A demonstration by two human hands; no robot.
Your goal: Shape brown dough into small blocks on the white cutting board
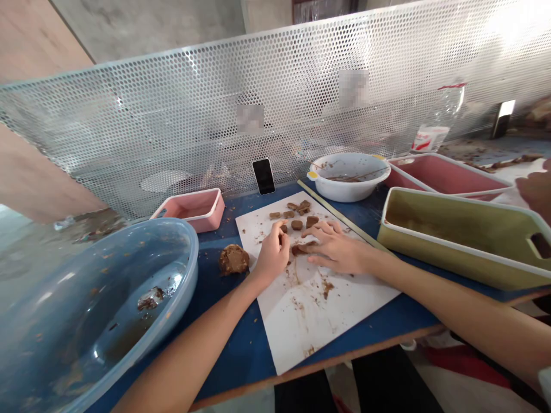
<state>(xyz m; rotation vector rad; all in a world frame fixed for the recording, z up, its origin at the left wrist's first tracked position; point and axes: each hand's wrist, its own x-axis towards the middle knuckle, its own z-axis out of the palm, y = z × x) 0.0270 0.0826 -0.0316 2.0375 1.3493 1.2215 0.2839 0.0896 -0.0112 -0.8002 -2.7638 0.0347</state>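
Much of the left hand's (pixel 272 252) grip is turned from view at the middle of the frame: its fingers curl beside a small brown piece (pixel 283 228), and I cannot tell whether they pinch it or only rest near it. The right hand (pixel 338 249), just right of centre, is spread flat with fingers apart, partly covering a brown strip (pixel 303 248) on a white sheet (pixel 293 321); the strip's far end is hidden under the fingers. Short brown lumps (pixel 297 225) lie just above the hands on that sheet, the topmost ones bunched too closely to count. A blue basin (pixel 189 246) is cut off at lower left, an olive bin (pixel 451 246) at the right edge, and a brown shape at far right is too blurred to name. Two pixelated patches (pixel 250 119) mask what lies behind the perforated panel (pixel 172 103), which crosses the upper frame. The sheet is smeared with brown crumbs and lies on a blue tabletop (pixel 224 321); a rounded brown mass (pixel 233 260) sits just left of it, and a pale stick (pixel 327 205) runs along its right side. A dark-screened phone (pixel 263 176) leans at upper centre, between a pink tray (pixel 210 215) and a white basin (pixel 344 191). A clear bottle (pixel 439 126) stands at upper right, and a grey wall (pixel 163 28) fills the top left.
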